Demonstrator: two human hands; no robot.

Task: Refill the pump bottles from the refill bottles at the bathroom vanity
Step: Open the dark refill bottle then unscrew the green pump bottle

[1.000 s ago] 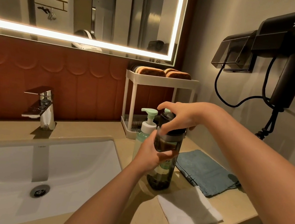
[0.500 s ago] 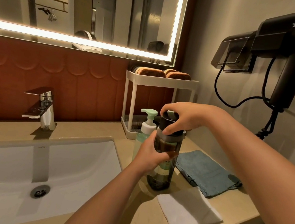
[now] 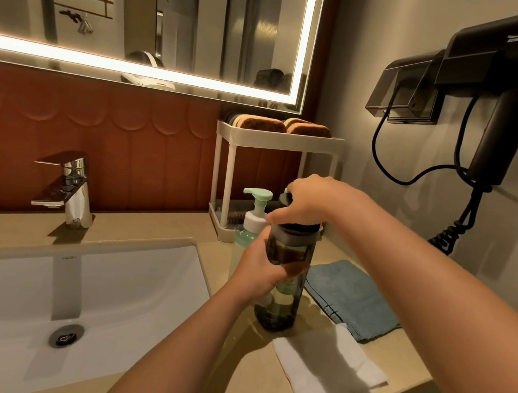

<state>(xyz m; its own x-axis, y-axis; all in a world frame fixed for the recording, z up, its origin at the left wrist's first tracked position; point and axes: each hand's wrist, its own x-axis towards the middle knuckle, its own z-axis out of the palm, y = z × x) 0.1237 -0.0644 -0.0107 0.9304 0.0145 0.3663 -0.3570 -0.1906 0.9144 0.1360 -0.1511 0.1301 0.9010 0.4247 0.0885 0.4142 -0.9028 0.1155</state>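
I have the dark, see-through refill bottle upright in front of me, and its base looks to be resting on the surface. My left hand is wrapped round its upper body, with the fingers curled across the front. My right hand sits on top, fingers and thumb closed round the black cap. Both hands are holding something: one steadies the bottle and the other has the lid.

The pump bottle, with its mint-green head and white collar, stands just beside the refill bottle at about ten o'clock, partly hidden behind my left hand. Its pump head is on. A blue cloth lies at three o'clock from the refill bottle and a white cloth at five o'clock. The basin is round at nine o'clock and the white rack stands back at twelve.

I judge this to be the opening step, getting the cap off the refill bottle. I cannot tell from here how far the cap has loosened. No pouring has begun.

Next I will need a firm twist from the right hand while the left stops the body turning. After that the cap needs a place to go, perhaps on one of the cloths. The pump head must also come off before anything can go in.
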